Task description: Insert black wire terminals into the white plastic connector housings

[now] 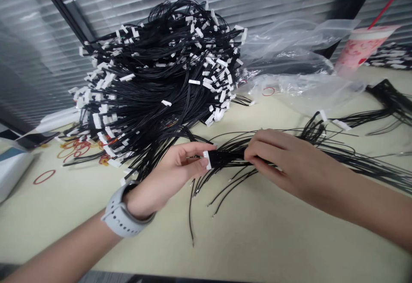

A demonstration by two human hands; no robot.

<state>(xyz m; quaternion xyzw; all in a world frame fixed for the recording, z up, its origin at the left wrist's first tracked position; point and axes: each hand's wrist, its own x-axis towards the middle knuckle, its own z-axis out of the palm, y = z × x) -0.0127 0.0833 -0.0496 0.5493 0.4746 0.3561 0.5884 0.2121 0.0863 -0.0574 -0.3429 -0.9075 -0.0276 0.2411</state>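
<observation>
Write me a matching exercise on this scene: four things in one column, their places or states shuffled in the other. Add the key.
Column 1
1. White connector
2. Patterned cup
3. Watch strap
4. Right hand

Column 2
A. Around the wrist of the left hand
B. Closed around black wires
C. Has a red straw sticking out of it
D. Pinched between thumb and finger

Right pairs: 1-D, 2-C, 3-A, 4-B

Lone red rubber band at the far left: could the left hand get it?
Probably, once the left hand lets go of the white connector; nothing covers the red rubber band.
</observation>
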